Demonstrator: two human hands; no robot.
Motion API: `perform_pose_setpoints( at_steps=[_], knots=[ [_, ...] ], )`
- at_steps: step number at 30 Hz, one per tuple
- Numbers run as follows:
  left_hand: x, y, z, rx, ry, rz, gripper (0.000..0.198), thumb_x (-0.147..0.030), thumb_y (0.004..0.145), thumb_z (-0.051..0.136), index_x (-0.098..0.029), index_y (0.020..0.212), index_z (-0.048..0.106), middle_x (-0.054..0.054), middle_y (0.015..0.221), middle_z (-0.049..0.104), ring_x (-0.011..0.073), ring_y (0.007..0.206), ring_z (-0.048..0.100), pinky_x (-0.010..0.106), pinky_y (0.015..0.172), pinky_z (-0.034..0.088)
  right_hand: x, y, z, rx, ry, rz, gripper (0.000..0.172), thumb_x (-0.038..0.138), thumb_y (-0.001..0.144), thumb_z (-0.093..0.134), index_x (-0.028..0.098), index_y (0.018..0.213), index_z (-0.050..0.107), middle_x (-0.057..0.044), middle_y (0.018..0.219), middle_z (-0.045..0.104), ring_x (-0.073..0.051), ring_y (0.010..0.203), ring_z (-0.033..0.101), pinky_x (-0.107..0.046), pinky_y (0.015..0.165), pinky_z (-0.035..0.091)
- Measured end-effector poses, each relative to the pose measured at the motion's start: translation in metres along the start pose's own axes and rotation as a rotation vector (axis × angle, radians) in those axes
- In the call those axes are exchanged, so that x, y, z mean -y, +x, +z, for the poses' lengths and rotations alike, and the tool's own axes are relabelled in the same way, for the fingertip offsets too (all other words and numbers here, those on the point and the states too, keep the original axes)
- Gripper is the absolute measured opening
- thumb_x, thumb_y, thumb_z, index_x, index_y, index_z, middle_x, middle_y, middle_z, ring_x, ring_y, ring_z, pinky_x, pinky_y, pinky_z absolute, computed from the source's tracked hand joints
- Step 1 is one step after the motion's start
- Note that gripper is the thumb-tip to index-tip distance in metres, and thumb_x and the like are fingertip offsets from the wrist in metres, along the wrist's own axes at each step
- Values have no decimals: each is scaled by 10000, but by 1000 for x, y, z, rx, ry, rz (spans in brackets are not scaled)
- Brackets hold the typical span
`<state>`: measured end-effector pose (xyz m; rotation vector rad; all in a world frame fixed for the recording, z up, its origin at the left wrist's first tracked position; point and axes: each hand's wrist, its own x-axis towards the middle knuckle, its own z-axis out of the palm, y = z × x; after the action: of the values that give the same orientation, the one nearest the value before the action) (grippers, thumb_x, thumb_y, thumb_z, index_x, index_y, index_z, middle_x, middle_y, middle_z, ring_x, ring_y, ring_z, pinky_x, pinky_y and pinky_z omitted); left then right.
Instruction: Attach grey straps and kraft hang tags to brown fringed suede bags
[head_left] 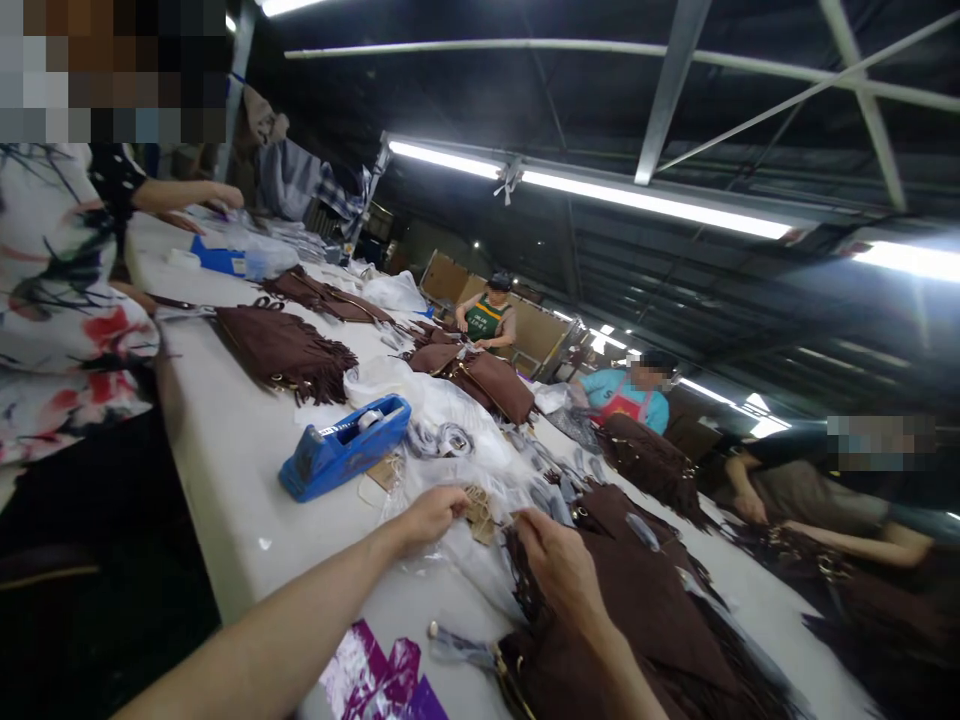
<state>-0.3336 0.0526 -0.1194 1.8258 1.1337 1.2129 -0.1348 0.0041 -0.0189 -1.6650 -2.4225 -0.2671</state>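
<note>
My left hand [435, 515] is closed, its fingertips pinching the edge of a small bunch of tan paper hang tags with string [480, 518]. Just right of the tags, my right hand [559, 565] has its thumb and fingers pressed together; what they hold is too small to make out. Under and beside the right forearm lies a dark brown fringed bag [637, 590] with gold-coloured hardware. Beneath both hands is crumpled clear plastic wrapping [465, 480]. Left of the tags, another tan tag [384, 472] lies on the table.
A blue tape dispenser [345, 448] stands on the white table [232, 500]. More brown bags [281, 350] lie along it, with purple foil packaging [382, 675] near the front. Co-workers stand around: a person in a floral top [67, 300] at left, others across and at right.
</note>
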Motion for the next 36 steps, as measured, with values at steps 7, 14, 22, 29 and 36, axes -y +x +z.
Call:
perform_pose_setpoints(
  at_steps=[7,14,22,29,36],
  knots=[
    [-88,2,29,119,-375,-55,364,-311,871,393,-147,1109,615,103,1195,645,204,1147,550,358,986,388,-44,-61,-76,-144,42,23,267,327,940,402,257,906,658,-23,779,731,-194,732,666,-245,611,373],
    [-173,-38,111,849,-1081,-486,767,-669,913,80,-128,1062,602,173,1115,654,220,935,648,372,835,470,-63,-120,-136,-187,-120,131,290,318,962,392,239,901,665,-37,808,735,-193,734,671,-254,572,318],
    [-195,-88,167,737,-858,-396,345,-432,704,710,-130,825,595,-38,587,530,41,434,411,169,468,301,-103,-218,-160,-187,-195,322,259,291,961,419,250,926,673,-39,810,737,-194,751,675,-250,584,325],
    [-236,-96,193,872,-161,-17,256,-395,774,538,-160,670,543,-20,509,569,91,418,463,193,448,336,-149,-354,-139,107,104,422,242,189,834,489,250,777,716,-22,754,730,-201,729,663,-259,628,419],
    [-319,-118,250,909,348,525,188,-203,787,505,-203,740,687,1,669,682,141,625,592,209,583,393,-118,-381,-114,-242,1070,612,465,448,804,597,192,1192,609,-83,1085,670,-202,907,624,-296,715,499]
  ],
)
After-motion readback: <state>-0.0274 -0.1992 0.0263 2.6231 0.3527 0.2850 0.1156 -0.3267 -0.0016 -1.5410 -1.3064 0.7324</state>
